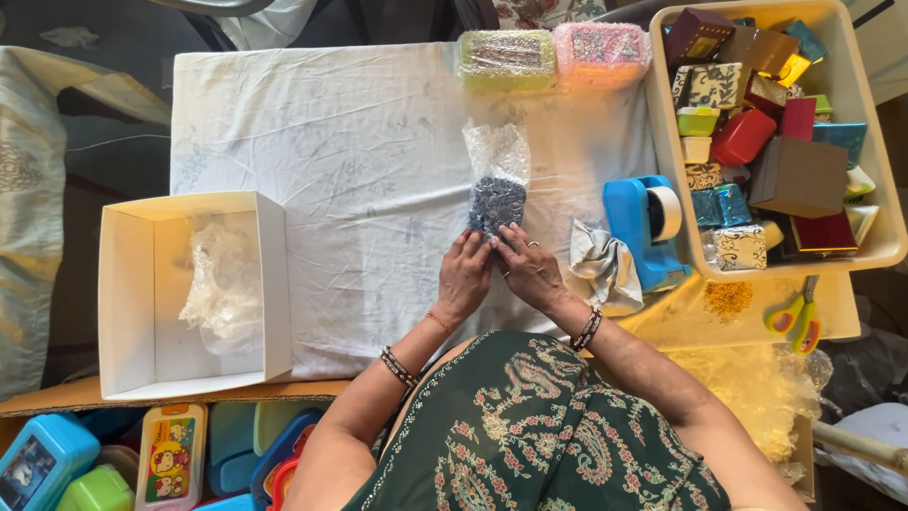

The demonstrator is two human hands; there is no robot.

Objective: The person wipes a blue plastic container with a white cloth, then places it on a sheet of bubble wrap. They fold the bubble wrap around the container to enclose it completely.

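Left hand (pixel 463 276) and right hand (pixel 530 270) both pinch the near end of a dark patterned box in bubble wrap (pixel 497 187), lying mid-tabletop on the white cloth (pixel 359 161). Blue tape dispenser (pixel 645 230) toward right edge; open white carton (pixel 194 293) at left edge.

A dark box (pixel 497 204) in bubble wrap (pixel 497 151) is held at its near end by both hands (pixel 463 276) (pixel 532 270); a tape dispenser (pixel 646 230) is seen at 3 o'clock.
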